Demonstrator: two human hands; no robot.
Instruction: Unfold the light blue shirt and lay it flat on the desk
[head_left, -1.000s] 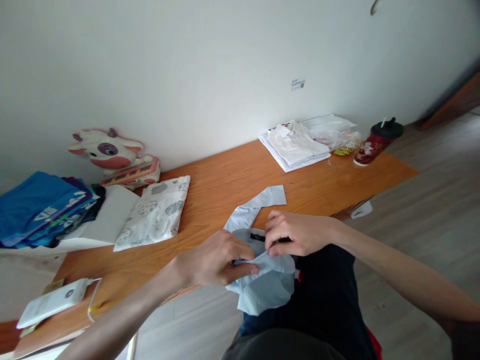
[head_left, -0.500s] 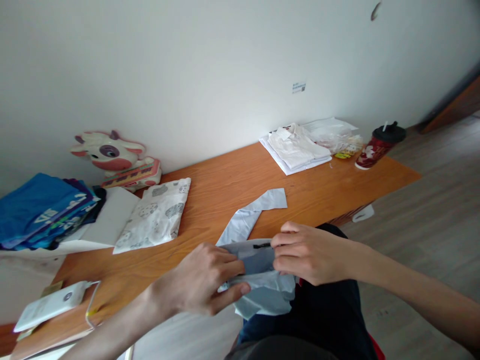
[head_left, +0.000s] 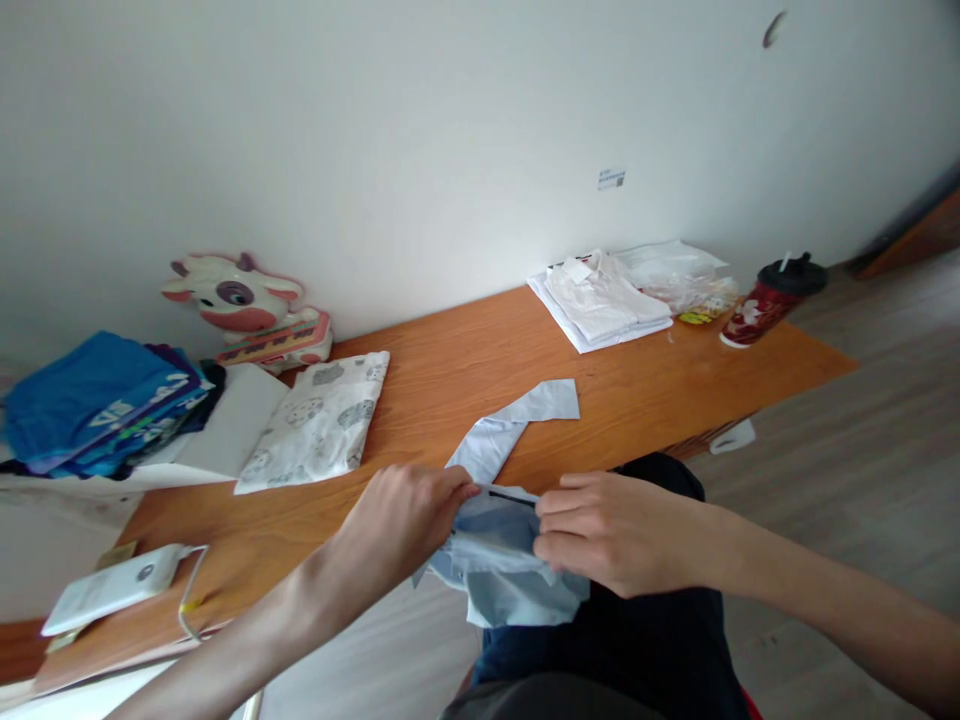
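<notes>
A light blue-grey garment [head_left: 525, 590] hangs over the table's near edge above my lap. One long strip of it, perhaps a sleeve [head_left: 525, 408], lies bent on the wooden table. My left hand [head_left: 424, 505] pinches the garment's upper left edge between thumb and fingers. On the right side of the same edge, my right hand [head_left: 589, 530] is closed on the cloth with its fingers curled. A dark strip shows along the edge between the hands. The fingertips of my right hand are partly hidden in the folds.
At the left are folded blue clothes [head_left: 97, 405], a white box [head_left: 225, 430], a cow toy [head_left: 247, 305], a patterned folded cloth [head_left: 319, 420] and a power bank [head_left: 112, 590]. White folded shirts [head_left: 600, 300], a plastic bag [head_left: 686, 280] and a red cup [head_left: 765, 305] stand back right.
My left hand has gone from the garment's open fold to its upper edge and now pinches it. My right hand has moved slightly down. The view has shifted a little.
</notes>
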